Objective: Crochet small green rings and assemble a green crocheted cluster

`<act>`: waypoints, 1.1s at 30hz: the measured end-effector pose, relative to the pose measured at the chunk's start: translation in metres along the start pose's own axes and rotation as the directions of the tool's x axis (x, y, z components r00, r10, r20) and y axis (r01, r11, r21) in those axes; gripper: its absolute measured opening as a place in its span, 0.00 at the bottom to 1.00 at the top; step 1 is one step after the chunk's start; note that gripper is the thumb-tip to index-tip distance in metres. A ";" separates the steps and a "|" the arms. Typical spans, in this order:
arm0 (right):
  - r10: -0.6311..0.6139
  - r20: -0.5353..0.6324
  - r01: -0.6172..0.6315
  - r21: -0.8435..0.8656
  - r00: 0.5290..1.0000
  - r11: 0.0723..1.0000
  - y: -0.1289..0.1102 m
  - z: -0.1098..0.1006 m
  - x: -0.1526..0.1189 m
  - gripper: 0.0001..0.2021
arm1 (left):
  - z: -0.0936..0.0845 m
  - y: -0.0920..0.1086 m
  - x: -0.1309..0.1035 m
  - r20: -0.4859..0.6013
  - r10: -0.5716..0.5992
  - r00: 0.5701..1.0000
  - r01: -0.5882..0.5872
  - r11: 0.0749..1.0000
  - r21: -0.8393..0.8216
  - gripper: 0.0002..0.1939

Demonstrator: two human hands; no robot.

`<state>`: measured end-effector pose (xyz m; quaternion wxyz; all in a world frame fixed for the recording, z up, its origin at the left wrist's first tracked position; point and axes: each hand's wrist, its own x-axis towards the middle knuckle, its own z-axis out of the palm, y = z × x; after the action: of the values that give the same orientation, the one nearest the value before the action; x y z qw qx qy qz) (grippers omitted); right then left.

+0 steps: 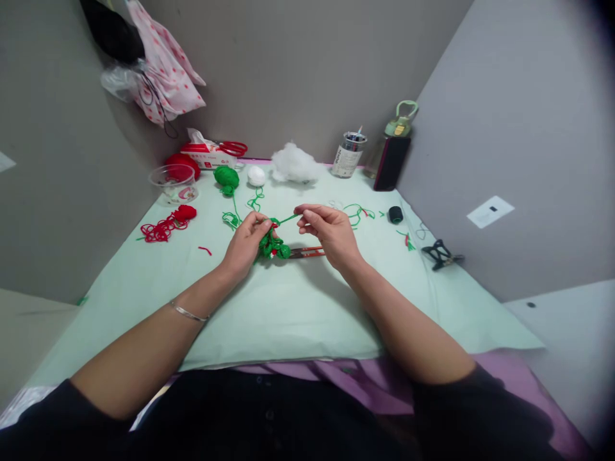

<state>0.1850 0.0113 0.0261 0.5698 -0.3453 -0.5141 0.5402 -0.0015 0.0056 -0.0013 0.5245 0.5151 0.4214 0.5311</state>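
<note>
My left hand (246, 243) is closed on a green crocheted piece (275, 246) with small red and white spots, held over the pale green cloth. From the top of that piece a green strand (289, 219) runs taut to the right. My right hand (331, 232) pinches the strand's far end between thumb and fingers. Orange-handled snips (307, 252) lie on the cloth between the hands, partly behind my right hand.
Red yarn (163, 228) and a clear tub (173, 186) are at left. Behind stand a green ball (225, 177), white stuffing (294, 164), a pen cup (348, 156) and a phone (393, 164). A black claw clip (441, 255) lies at right.
</note>
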 end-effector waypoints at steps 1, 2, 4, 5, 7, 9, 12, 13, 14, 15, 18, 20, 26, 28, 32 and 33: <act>-0.007 -0.002 0.007 0.004 1.000 1.000 0.000 0.000 0.000 0.10 | 0.000 0.000 0.000 0.000 -0.009 1.000 0.009 1.000 -0.007 0.09; -0.010 -0.003 0.010 0.011 1.000 1.000 -0.001 0.000 0.000 0.10 | -0.001 0.000 0.000 0.000 -0.017 1.000 0.017 1.000 -0.014 0.09; -0.016 -0.013 0.017 0.029 1.000 0.999 -0.003 0.001 0.000 0.10 | -0.001 0.001 0.000 -0.005 -0.035 0.999 0.035 0.999 -0.027 0.08; -0.021 -0.023 0.022 0.035 1.000 0.999 -0.004 0.001 0.000 0.10 | -0.001 0.002 0.000 -0.010 -0.043 0.999 0.043 0.998 -0.034 0.08; -0.030 -0.035 0.031 0.040 0.999 0.999 -0.006 0.001 0.000 0.10 | 0.000 0.005 0.000 -0.020 -0.064 0.998 0.063 0.997 -0.050 0.08; -0.028 -0.030 0.029 0.041 0.999 0.999 -0.007 0.001 0.000 0.11 | 0.000 0.008 0.000 -0.028 -0.086 0.996 0.084 0.994 -0.069 0.08; -0.007 -0.014 0.008 0.042 1.000 0.999 -0.009 0.000 -0.001 0.14 | 0.001 0.011 -0.001 -0.029 -0.119 0.992 0.115 0.987 -0.109 0.08; 0.002 -0.009 -0.002 0.034 1.000 0.999 -0.009 0.000 -0.001 0.15 | 0.001 0.012 -0.002 -0.025 -0.128 0.991 0.124 0.984 -0.125 0.09; 0.012 -0.004 -0.012 0.017 1.000 1.000 -0.010 0.000 -0.001 0.16 | 0.001 0.013 -0.002 -0.017 -0.136 0.991 0.132 0.981 -0.144 0.09; 0.023 0.003 -0.023 -0.012 1.000 1.000 -0.010 0.000 -0.001 0.16 | 0.001 0.013 -0.002 -0.007 -0.143 0.990 0.140 0.976 -0.164 0.09; 0.039 0.033 -0.033 -0.155 0.999 0.987 -0.010 0.002 -0.004 0.15 | 0.001 0.013 -0.001 0.026 -0.161 0.987 0.162 0.961 -0.225 0.09; 0.039 0.068 -0.019 -0.276 0.997 0.961 -0.008 0.004 -0.006 0.14 | 0.000 0.012 -0.001 0.040 -0.169 0.985 0.173 0.951 -0.258 0.09; 0.042 0.220 0.083 -0.529 0.975 0.845 0.004 0.006 -0.010 0.13 | 0.001 0.013 0.000 0.045 -0.180 0.983 0.185 0.934 -0.305 0.09; 0.054 0.240 0.093 -0.559 0.969 0.824 0.005 0.005 -0.011 0.12 | 0.002 0.014 -0.001 0.044 -0.180 0.983 0.184 0.933 -0.308 0.09; 0.101 0.250 0.073 -0.602 0.963 0.795 0.003 0.004 -0.011 0.13 | 0.002 0.016 -0.003 0.054 -0.177 0.983 0.186 0.936 -0.301 0.09; 0.107 0.253 0.072 -0.610 0.962 0.789 0.001 0.004 -0.011 0.13 | 0.002 0.016 -0.004 0.056 -0.177 0.983 0.185 0.936 -0.299 0.08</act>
<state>0.1820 0.0000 0.0234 0.3451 -0.4381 -0.7319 0.3916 -0.0014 0.0003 0.0142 0.6499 0.3950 0.3729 0.5316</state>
